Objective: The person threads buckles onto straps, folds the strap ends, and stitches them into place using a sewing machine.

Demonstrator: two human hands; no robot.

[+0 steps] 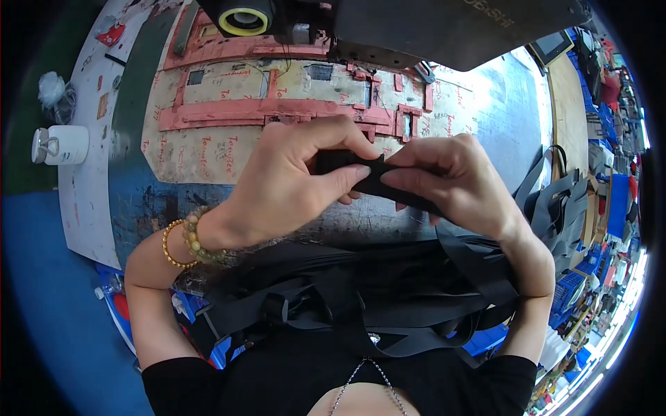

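Between my two hands is a piece of black webbing strap [371, 182], pinched just above the near edge of the work surface. My left hand [295, 177], with beaded bracelets on its wrist, grips it with thumb and forefinger. Close beside it, my right hand [454, 180] pinches the same strap, thumb on top. Part of the strap is hidden behind my fingers. A heap of black straps [409, 284] lies across my lap, some of them looped, and one band rises toward my right hand.
A sewing machine head [451, 31] overhangs the far side. Beneath it lies a cardboard template [215, 149] with pink strips and red handwriting. A white jar [66, 145] stands at left. More dark straps [555, 201] hang at right, near blue crates [569, 295].
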